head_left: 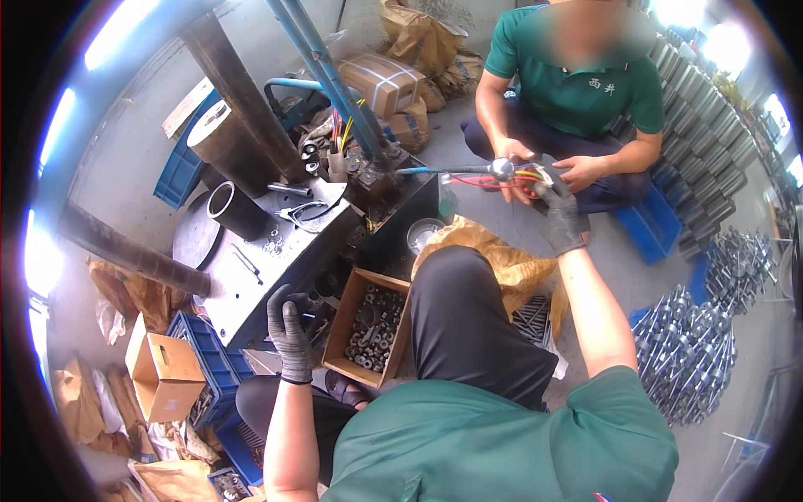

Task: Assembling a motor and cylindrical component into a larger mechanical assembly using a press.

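Observation:
My right hand, in a grey glove, reaches far forward with its fingers closed on the end of a bundle of red and yellow wires. A co-worker's bare hands are at the same bundle. The round metal knob of a blue lever hides part of the wires. My left hand, also gloved in grey, is raised with fingers apart and holds nothing. It is beside the metal worktable and left of a cardboard box of small metal parts.
A co-worker in a green shirt squats opposite. Pliers, a dark tube and small rings lie on the worktable. Piles of metal rods stand at right, near a blue crate. More blue crates and an open carton sit at left.

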Demonstrator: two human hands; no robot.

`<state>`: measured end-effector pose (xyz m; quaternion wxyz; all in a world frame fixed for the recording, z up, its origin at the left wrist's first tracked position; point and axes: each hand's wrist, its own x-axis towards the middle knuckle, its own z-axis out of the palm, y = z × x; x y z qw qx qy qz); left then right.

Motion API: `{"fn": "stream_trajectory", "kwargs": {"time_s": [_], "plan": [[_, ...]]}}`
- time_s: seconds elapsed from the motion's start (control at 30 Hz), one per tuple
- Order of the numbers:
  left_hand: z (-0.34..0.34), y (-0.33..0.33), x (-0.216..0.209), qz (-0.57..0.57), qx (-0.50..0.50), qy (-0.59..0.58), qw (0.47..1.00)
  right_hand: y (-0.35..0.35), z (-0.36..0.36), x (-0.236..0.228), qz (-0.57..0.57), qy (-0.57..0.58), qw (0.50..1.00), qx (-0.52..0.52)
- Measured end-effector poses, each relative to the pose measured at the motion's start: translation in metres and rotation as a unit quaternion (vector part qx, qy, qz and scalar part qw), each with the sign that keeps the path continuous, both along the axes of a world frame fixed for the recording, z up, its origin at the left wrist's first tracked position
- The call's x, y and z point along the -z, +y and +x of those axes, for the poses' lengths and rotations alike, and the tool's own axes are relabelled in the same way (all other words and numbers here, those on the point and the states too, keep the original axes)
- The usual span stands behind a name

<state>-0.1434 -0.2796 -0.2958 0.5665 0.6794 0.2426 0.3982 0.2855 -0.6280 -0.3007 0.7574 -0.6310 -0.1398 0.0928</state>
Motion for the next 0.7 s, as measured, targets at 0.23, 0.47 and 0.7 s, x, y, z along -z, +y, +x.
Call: {"fn": "stream_trajectory", "kwargs": {"time_s": [0.23, 0.47, 0.7], "plan": [[-0.002, -0.004, -0.005, -0.037, 0.025, -0.029, 0.999, -0.041, -0.031, -0.004, 0.155, 0.164, 0.974, 0.030], [-0.003, -0.005, -0.006, -0.043, 0.030, -0.027, 0.998, -0.058, -0.093, -0.050, 0.314, 0.218, 0.922, -0.067], [-0.023, -0.014, -0.029, -0.014, 0.001, -0.029, 0.999, -0.056, -0.157, -0.096, 0.348, 0.126, 0.911, -0.179]]}}
